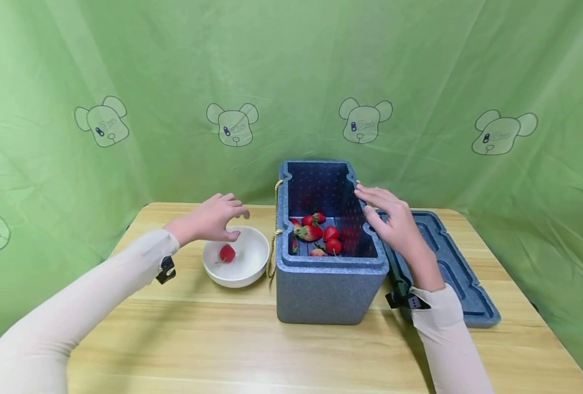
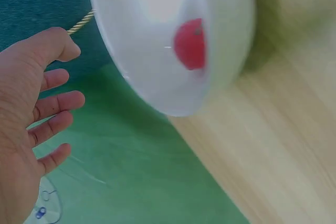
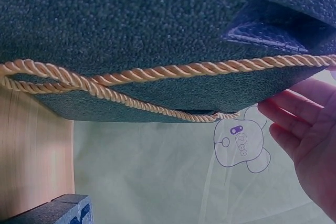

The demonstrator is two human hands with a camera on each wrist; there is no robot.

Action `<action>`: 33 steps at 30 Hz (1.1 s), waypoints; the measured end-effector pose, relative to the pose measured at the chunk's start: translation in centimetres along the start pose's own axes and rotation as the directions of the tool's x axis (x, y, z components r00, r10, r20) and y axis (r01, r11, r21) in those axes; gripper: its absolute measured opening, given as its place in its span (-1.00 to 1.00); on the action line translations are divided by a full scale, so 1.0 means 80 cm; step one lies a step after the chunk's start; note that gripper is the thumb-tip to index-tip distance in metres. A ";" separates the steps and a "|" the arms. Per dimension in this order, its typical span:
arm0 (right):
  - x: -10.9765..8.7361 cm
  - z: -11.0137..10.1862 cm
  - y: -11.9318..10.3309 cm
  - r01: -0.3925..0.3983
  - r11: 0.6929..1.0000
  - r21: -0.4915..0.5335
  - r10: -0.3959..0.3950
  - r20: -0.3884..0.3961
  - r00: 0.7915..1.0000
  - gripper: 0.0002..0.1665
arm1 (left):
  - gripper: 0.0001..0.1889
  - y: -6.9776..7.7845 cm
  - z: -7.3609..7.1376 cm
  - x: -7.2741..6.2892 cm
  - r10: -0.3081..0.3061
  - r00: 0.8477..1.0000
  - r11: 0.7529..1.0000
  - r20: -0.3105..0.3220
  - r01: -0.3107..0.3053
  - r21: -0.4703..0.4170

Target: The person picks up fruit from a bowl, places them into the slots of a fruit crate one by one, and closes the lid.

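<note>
My left hand [image 1: 215, 218] hovers over the back of a white bowl [image 1: 237, 279], with bent fingers and thumb apart and nothing between them. Inside the bowl lies one red fruit [image 1: 227, 253], also visible in the left wrist view. To the bowl's right stands a lidless blue-grey foam box [image 1: 327, 295] holding several strawberries [image 1: 310, 233] and other red fruit near its front end. The fingers of my right hand [image 1: 392, 219] rest at the box's right rim, nearly straight. In the right wrist view that hand [image 3: 315, 124] is beside the box's outer wall, holding nothing.
The box's lid [image 1: 456, 273] lies on the wooden table [image 1: 212, 345] to the right, partly behind the right forearm. Twisted golden rope [image 3: 173, 71] hangs along the box's sides. A green curtain [image 1: 291, 65] with bear-head drawings surrounds the table at the back and sides.
</note>
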State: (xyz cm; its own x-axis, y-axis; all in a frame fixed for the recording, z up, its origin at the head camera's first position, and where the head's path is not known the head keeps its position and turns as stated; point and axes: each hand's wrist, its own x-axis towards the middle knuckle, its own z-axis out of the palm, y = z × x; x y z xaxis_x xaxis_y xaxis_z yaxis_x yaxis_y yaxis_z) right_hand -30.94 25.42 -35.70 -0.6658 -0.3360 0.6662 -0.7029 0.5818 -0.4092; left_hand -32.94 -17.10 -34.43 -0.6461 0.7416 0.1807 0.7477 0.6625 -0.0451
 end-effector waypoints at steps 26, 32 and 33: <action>0.000 -0.001 -0.001 -0.006 1.000 0.009 0.006 0.002 1.000 -0.56 | -0.53 0.001 0.046 -0.019 -0.058 0.972 0.997 0.226 0.043 0.071; 0.001 -0.001 -0.002 -0.002 1.000 0.007 0.002 -0.002 1.000 -0.57 | -0.55 -0.001 0.050 -0.019 -0.046 0.971 0.996 0.234 0.025 0.091; 0.001 0.000 -0.002 -0.004 1.000 0.006 0.004 -0.001 1.000 -0.57 | -0.56 -0.002 0.051 -0.019 -0.044 0.971 0.995 0.236 0.022 0.096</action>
State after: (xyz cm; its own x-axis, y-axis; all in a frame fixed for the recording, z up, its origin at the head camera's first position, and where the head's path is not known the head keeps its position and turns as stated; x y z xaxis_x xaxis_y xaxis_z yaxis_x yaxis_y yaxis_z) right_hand -30.84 25.33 -35.57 -0.6681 -0.3333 0.6652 -0.7022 0.5782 -0.4155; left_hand -32.69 -17.89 -38.69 -0.6962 0.7157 -0.0547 0.7153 0.6855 -0.1356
